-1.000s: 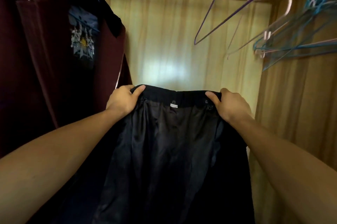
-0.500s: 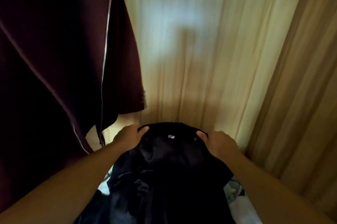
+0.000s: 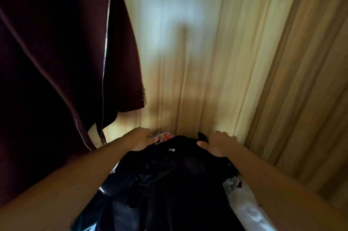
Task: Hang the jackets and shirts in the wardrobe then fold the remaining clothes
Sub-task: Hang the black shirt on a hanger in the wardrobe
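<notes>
A black garment [image 3: 175, 178] with a shiny lining and a small white label lies bunched low in the wardrobe, between my forearms. My left hand [image 3: 140, 139] grips its top edge on the left. My right hand [image 3: 219, 144] grips the same edge on the right, thumb hooked under the cloth. A dark maroon zip jacket [image 3: 62, 57] hangs at the left, close to my left arm.
The wardrobe's pale wooden back wall [image 3: 188, 52] and its right side wall [image 3: 305, 89] enclose the space. Colourful cloth [image 3: 163, 135] shows just behind the black garment, and light fabric [image 3: 244, 206] lies at the lower right.
My view dropped from the rail and hangers toward the wardrobe floor. Both hands carried the black garment downward, and it went from hanging stretched out to lying bunched up.
</notes>
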{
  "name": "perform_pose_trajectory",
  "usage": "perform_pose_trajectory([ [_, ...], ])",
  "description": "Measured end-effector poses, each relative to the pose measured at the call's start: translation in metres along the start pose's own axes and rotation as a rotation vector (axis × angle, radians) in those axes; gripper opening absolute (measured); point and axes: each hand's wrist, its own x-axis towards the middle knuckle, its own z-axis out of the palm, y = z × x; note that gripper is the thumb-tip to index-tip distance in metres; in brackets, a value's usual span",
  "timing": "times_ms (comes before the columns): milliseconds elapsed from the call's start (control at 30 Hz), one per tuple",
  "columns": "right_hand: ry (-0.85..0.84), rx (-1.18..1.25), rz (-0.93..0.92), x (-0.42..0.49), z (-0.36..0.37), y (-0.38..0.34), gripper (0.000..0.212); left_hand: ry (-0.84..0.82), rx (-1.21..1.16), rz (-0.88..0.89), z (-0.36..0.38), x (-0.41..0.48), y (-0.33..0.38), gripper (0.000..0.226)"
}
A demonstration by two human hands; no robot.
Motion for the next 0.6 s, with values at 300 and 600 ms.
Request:
perform_pose_trajectory([
  [300, 0.212, 0.094, -0.13, -0.068, -0.195, -0.022, 0.074, 0.233, 0.063, 0.27, -0.183, -0.066, 0.131, 0.049],
  [600, 0.747, 0.182, -0.144, -0.139, -0.318, -0.017, 0.064, 0.532, 0.072, 0.454, -0.304, -0.122, 0.198, 0.036],
])
